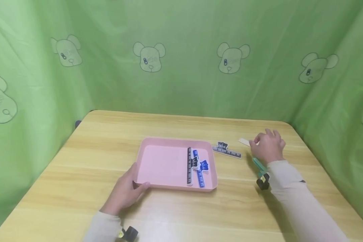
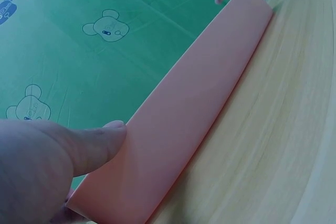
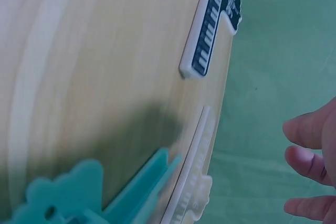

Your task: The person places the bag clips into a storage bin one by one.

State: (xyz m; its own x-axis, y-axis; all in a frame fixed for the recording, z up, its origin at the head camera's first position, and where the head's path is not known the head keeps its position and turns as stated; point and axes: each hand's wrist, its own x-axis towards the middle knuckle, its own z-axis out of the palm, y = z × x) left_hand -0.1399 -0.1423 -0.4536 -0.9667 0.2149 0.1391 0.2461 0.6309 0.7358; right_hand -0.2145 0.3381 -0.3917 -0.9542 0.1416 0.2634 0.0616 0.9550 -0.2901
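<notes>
At its near left corner, the pink tray (image 1: 161, 164) is gripped by my left hand (image 1: 125, 188); the thumb lies against the tray's front wall in the left wrist view. Inside, toward the right end, lie a black piano-key clip (image 1: 189, 173) and a blue piano-key clip (image 1: 201, 178). My right hand (image 1: 269, 146) hovers over the table's right side, its fingers loosely bent and apart, holding nothing. Below it in the right wrist view are a white piano-key clip (image 3: 191, 171) and a teal clip (image 3: 68, 190). Another black piano-key clip (image 1: 230, 152) lies between tray and hand.
The wooden table (image 1: 87, 161) extends around the tray on all sides. Green curtains (image 1: 187, 90) with bear-head prints hang behind the table and along both sides. A small black wrist device (image 1: 263, 182) sits under the right sleeve, close to the teal clip.
</notes>
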